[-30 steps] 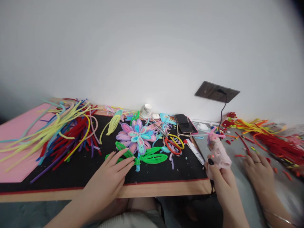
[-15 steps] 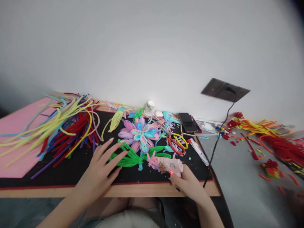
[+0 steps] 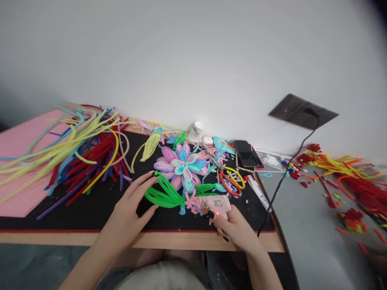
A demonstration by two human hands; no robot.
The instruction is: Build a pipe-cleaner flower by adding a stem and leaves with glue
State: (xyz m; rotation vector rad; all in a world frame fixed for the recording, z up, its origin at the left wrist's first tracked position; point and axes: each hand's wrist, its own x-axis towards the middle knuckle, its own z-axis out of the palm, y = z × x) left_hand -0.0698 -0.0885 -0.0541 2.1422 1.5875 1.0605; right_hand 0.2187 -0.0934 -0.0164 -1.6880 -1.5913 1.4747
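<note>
A flower (image 3: 185,164) of pink, purple and blue pipe cleaners lies on the black mat, with looped green leaves (image 3: 166,193) below it. My left hand (image 3: 128,207) is at the left leaf's outer end, fingers spread and thumb apart. Its fingertips seem to touch the leaf's edge. Closed round a pale pink glue gun (image 3: 220,203) with a glowing red light is my right hand (image 3: 237,227). The gun's nose points left at a small pink pipe-cleaner bow (image 3: 192,201) beside the stem; the bow partly hides the tip.
Loose pipe cleaners (image 3: 93,161) pile up at left over a pink sheet (image 3: 27,177). Scissors (image 3: 228,175), a phone (image 3: 246,154) and a paper cup (image 3: 196,132) stand behind. A black cord (image 3: 279,183) hangs from the wall socket (image 3: 302,112) at right.
The view has shifted slightly. The glue gun has tilted and its nose is nearer the bow. My left hand's fingers have drawn back from over the green leaf to its outer edge.
</note>
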